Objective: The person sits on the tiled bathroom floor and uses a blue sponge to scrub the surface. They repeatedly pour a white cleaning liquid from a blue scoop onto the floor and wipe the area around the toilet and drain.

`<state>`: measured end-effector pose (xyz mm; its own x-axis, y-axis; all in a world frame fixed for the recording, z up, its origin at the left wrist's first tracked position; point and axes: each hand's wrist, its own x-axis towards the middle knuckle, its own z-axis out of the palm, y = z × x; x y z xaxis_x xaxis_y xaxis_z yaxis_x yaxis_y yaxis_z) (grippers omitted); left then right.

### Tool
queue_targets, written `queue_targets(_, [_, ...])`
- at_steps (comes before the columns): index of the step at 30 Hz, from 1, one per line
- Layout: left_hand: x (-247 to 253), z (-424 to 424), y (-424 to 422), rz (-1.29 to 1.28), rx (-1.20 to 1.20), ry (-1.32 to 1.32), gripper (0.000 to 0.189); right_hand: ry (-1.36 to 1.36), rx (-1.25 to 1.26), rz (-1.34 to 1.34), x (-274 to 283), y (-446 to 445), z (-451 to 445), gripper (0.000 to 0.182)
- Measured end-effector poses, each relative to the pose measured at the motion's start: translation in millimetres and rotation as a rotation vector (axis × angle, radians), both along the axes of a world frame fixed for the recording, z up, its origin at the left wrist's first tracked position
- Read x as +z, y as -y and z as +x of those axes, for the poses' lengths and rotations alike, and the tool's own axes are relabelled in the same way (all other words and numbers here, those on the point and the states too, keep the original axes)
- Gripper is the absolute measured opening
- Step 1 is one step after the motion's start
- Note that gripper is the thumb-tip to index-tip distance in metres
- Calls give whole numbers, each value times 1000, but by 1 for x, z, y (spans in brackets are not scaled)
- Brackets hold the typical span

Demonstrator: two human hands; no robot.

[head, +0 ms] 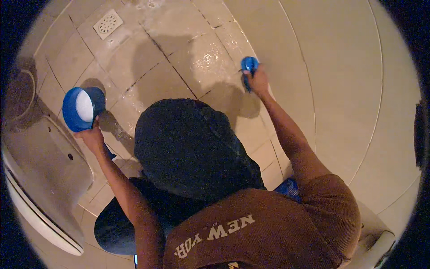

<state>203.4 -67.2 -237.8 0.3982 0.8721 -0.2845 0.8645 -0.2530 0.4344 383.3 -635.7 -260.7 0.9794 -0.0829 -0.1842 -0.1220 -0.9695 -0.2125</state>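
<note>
My left hand [91, 137] grips a blue plastic dipper [70, 112] by its handle, part of which shows below my fist. The dipper is tilted and holds something white [84, 105], foam or powder; I cannot tell which. Out to the right, my right hand [259, 81] is closed around a small blue scrubbing brush [248, 63]. Hand and brush are slightly blurred, beside the line where the tiled floor [147, 70] meets the wall [339, 84]. My fingers hide much of the brush, and its bristles cannot be made out.
Wet patches shine on the floor near the brush. A square floor drain [108, 24] lies at the far left. The toilet [43, 151] stands along the left side. My bent knee in dark trousers [184, 144] covers the middle. Blue mesh [289, 189] shows by my right arm.
</note>
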Motion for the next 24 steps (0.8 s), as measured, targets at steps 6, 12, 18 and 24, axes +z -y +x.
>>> queue_targets(6, [-1,-4,-9,30,-1,-23,105,-80,456,199,11,-38,-48,50])
queue_targets(12, [7,-1,2,76,14,-82,107,-156,-41,-20,25,-19,8,52])
queue_targets(18, [18,0,7,106,-16,-43,105,-153,424,145,16,-46,-63,53])
queue_targets(24, [0,-2,0,68,13,-36,101,-106,88,-12,30,-38,35,58])
